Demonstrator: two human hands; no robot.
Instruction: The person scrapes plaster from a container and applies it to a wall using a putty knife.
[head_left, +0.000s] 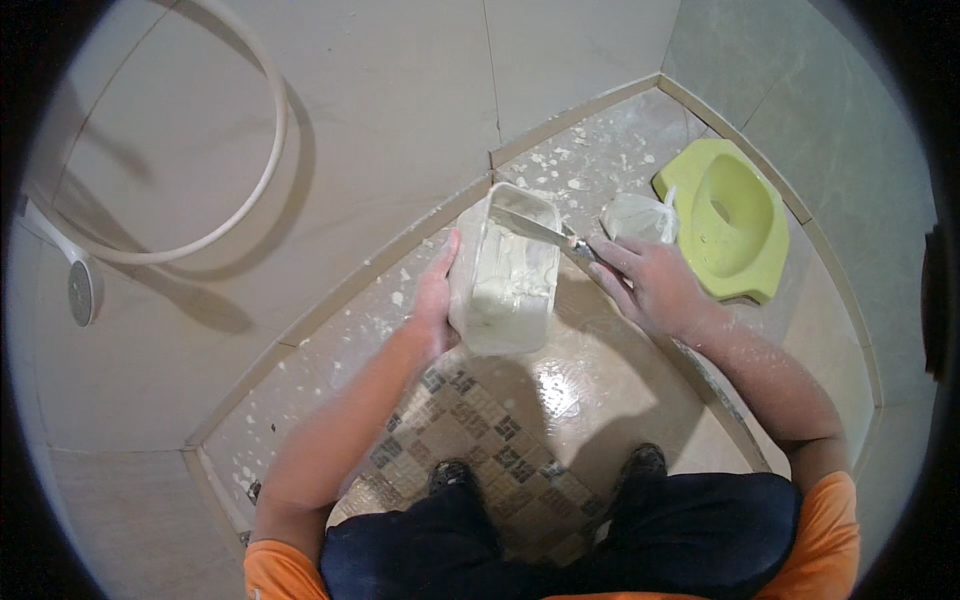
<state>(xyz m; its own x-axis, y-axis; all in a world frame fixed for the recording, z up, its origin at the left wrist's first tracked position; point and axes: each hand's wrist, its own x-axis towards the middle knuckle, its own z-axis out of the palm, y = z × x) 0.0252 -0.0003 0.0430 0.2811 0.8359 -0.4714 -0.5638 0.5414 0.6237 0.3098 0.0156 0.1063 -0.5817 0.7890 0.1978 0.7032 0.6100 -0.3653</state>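
Observation:
My left hand (433,305) grips the side of a whitish, translucent rectangular tub (515,325), thumb near its rim. Pale, creamy paste (505,270) coats the inside of the tub. In my right hand (655,285) is the handle of a putty knife (538,230), with its metal blade reaching over the tub's rim into the upper end. How deep the blade sits in the paste, I cannot tell. Whitish dust covers both hands and the right forearm.
A clear plastic bag (635,217) lies beside a yellow-green squat toilet pan (735,220) on the raised, paste-spattered ledge (590,150). A shower hose (278,130) and shower head (82,288) hang at left. Below is a wet floor with mosaic tiles (480,420).

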